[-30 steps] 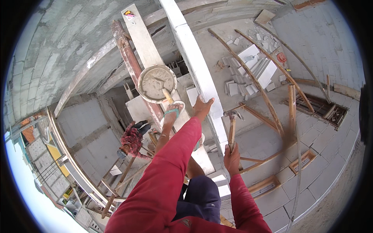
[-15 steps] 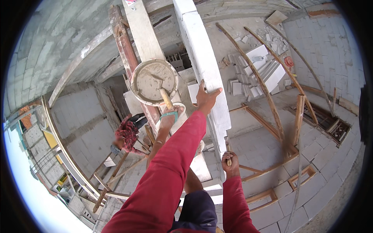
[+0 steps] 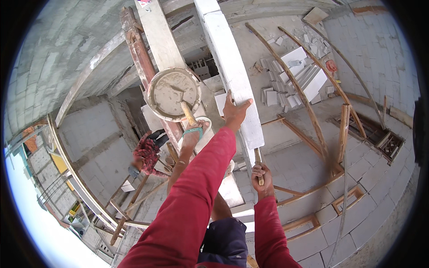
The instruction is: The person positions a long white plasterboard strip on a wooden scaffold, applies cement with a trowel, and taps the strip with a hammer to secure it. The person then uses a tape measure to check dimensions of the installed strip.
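Note:
My left hand [image 3: 236, 111] grips the white block [image 3: 244, 91] on top of a narrow wall, its thumb and fingers spread across the block. Below the block's near end, my right hand [image 3: 262, 177] is closed around a wooden-handled tool [image 3: 258, 155]. The tool points up at that end; its working part is too small to make out. Left of the wall stands a round bucket [image 3: 149, 99] of wet grey mortar [image 3: 170, 91]. A trowel [image 3: 187, 112] rests in it, with its wooden handle over the near rim.
My sandalled foot [image 3: 195, 130] is beside the bucket on a narrow plank [image 3: 163, 38]. A person [image 3: 145, 154] in a checked shirt is lower down on the left. Wooden poles [image 3: 292, 73] lean at right, near stacked white blocks [image 3: 313, 82]. Wooden frames [image 3: 348, 201] lie below.
My right hand has moved up with the tool, closer to the block's near end. The left hand keeps its hold on the block. The view has shifted slightly.

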{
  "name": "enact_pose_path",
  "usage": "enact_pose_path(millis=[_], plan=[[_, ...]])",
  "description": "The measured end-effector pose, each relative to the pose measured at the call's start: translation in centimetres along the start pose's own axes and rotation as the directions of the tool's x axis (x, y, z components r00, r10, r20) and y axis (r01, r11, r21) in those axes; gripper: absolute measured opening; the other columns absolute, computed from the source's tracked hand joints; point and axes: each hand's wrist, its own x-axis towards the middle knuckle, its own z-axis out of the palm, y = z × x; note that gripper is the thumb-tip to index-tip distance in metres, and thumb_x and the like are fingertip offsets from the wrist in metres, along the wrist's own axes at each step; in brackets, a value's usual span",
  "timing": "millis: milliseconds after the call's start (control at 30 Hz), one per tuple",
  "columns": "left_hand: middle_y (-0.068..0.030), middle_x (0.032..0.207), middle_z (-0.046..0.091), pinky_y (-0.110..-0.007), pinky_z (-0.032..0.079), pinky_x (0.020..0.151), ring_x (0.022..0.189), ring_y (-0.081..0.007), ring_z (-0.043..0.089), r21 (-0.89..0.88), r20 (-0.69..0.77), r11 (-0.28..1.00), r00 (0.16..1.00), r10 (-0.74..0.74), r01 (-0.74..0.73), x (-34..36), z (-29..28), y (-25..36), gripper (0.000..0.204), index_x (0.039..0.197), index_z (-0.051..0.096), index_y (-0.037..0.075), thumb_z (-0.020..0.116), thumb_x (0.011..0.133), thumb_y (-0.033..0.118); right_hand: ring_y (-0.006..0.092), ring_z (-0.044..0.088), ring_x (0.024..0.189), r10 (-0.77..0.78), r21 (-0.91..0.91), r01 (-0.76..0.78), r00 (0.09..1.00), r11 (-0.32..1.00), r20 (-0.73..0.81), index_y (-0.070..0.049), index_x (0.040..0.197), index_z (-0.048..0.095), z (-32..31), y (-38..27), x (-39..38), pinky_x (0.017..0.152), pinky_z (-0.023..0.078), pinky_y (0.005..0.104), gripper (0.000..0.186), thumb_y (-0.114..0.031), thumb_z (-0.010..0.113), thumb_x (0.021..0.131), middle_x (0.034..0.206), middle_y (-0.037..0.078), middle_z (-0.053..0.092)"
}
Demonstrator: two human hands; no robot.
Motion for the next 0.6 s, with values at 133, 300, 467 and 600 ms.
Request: enact_pose_path(millis=[133,300,467,600], plan=[[-0.0195,0.148,0.064,-0.041,0.052,0.113,0.132,-0.0313,0.067,0.07,-0.024,0.997,0.999,0.027,-0.025,-0.2,-0.1,0.1,0.106,0.166,0.037,0.008,0.094,0.081,0.035,0.0057,0.054,0.057,-0.028,0.011,0.028,0.998,1.0,-0.051,-0.007,0.092,0.052,0.7,0.1,-0.5,0.056,0.051,0.0248,0.024,-0.015,0.043,0.113,0.071,-0.002,0.05],[-0.0201,0.149,0.063,-0.04,0.052,0.112,0.133,-0.0308,0.065,0.081,-0.028,0.997,0.999,0.015,-0.013,-0.8,-0.3,0.9,0.105,0.165,0.037,0.006,0.094,0.081,0.034,0.0059,0.053,0.054,-0.041,-0.074,0.032,0.993,0.997,-0.114,-0.006,0.092,0.052,1.6,0.7,-0.8,0.055,0.05,0.0242,0.024,-0.014,0.044,0.113,0.068,-0.003,0.05],[-0.02,0.149,0.063,-0.039,0.052,0.112,0.133,-0.0297,0.065,0.038,0.022,0.999,1.0,-0.006,0.006,-1.1,-0.6,1.7,0.104,0.165,0.038,0.003,0.094,0.082,0.03,0.0059,0.054,0.055,-0.084,-0.045,0.081,0.993,0.996,-0.085,-0.007,0.097,0.053,1.6,1.2,-1.0,0.055,0.05,0.0243,0.019,-0.015,0.045,0.113,0.073,-0.002,0.052],[-0.0199,0.146,0.065,-0.04,0.053,0.111,0.131,-0.0295,0.066,0.014,0.045,0.999,0.998,-0.036,0.035,-1.3,-0.7,2.3,0.1,0.164,0.038,0.003,0.093,0.083,0.026,0.0062,0.056,0.056,-0.126,-0.154,0.103,0.98,0.983,-0.152,-0.007,0.094,0.053,1.6,1.2,-1.0,0.054,0.051,0.0243,0.023,-0.016,0.044,0.113,0.069,-0.002,0.051]])
